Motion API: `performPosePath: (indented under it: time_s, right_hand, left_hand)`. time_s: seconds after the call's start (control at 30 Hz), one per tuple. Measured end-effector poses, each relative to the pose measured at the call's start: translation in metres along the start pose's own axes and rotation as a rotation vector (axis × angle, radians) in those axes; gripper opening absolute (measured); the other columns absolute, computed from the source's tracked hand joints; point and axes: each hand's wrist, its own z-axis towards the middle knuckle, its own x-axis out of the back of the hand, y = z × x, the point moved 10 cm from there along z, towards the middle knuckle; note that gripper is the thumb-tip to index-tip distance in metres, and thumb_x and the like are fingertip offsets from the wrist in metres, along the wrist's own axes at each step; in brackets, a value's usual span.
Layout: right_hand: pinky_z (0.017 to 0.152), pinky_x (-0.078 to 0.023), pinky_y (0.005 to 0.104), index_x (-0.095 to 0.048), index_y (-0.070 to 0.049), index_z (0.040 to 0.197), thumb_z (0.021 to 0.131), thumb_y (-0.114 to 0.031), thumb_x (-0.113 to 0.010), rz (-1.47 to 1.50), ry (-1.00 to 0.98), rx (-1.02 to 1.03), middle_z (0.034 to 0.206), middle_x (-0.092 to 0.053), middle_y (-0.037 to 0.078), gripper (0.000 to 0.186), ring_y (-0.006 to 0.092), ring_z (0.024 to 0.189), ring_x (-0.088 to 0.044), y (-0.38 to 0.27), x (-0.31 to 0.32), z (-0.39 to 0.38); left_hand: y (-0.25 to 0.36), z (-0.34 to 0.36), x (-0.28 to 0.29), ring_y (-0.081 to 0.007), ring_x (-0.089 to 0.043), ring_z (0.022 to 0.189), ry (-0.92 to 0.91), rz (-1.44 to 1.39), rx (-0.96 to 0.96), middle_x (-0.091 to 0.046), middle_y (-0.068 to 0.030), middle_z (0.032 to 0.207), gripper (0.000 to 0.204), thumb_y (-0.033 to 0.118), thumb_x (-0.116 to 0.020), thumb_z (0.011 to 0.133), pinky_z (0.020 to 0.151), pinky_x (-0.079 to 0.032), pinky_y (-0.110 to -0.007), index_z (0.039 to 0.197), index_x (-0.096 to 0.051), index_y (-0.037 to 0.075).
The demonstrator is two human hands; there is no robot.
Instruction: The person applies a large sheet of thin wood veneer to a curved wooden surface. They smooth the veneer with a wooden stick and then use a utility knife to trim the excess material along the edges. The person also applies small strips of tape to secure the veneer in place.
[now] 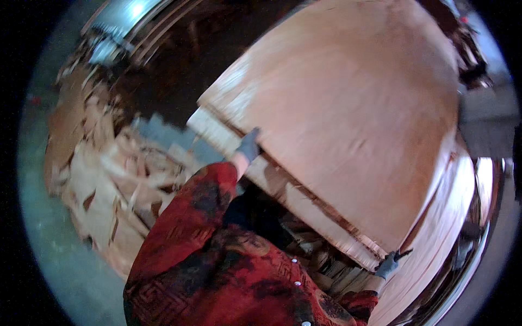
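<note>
A large pinkish-tan sheet of wood veneer (348, 114) stretches away in front of me over a stack of similar sheets. My left hand (249, 145), in a grey glove, grips its near edge toward the left. At the near right corner, my right hand (387, 265), gloved too, is closed on the same sheet, with a dark tip sticking out to the right that is too blurred to make out. Beneath the sheet's near edge, a paler layer of veneer (272, 182) juts out toward me. The fingers under the edge are hidden.
A heap of torn veneer scraps (114, 190) covers the floor on the left. More pale sheets (435, 261) droop along the stack's right side. Broken wood pieces (321, 261) lie below the near edge, close to my body. Long strips (163, 30) stand at the far left.
</note>
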Motion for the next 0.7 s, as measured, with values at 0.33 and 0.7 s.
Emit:
performPosePath:
  time_s: [0.33,0.7]
  right_hand:
    - [0.040,-0.031,0.0238,-0.034,-0.012,0.139,0.089,-0.011,-0.050,-0.112,-0.047,-0.101,0.074,-0.054,0.003,0.052,0.0078,0.048,-0.036,-0.027,-0.024,-0.024]
    - [0.039,-0.034,0.0252,-0.050,-0.011,0.126,0.087,-0.019,-0.057,-0.043,-0.042,-0.260,0.063,-0.049,-0.001,0.041,0.0087,0.044,-0.041,0.084,-0.049,-0.007]
  left_hand:
    - [0.007,0.019,0.050,-0.0216,-0.057,0.070,0.346,0.753,-0.170,-0.060,-0.0101,0.082,0.043,0.043,-0.056,0.083,0.064,-0.048,-0.037,0.097,-0.059,0.002]
    - [0.000,0.009,0.059,-0.0177,-0.061,0.065,0.303,0.838,0.078,-0.064,-0.0050,0.080,0.027,0.040,-0.065,0.080,0.052,-0.047,-0.032,0.093,-0.062,0.017]
